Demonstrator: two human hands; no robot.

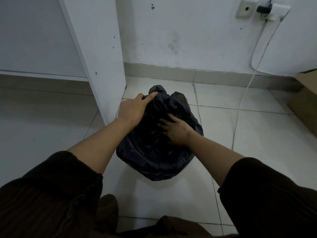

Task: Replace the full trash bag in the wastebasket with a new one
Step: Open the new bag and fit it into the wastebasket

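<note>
A black trash bag (154,152) sits on the white tiled floor (248,152), just beside a white cabinet panel (103,57) and near the wall (188,31). The left hand (133,109) holds the bunched top of the bag, its grip curled around the gathered plastic with the thumb laid along it. The right hand (175,129) rests on the bag's upper side, fingers spread and pressing into the plastic. A white cable (240,107) hangs from a wall socket (245,9) to the floor. A cardboard box (305,100) lies at the right edge.
</note>
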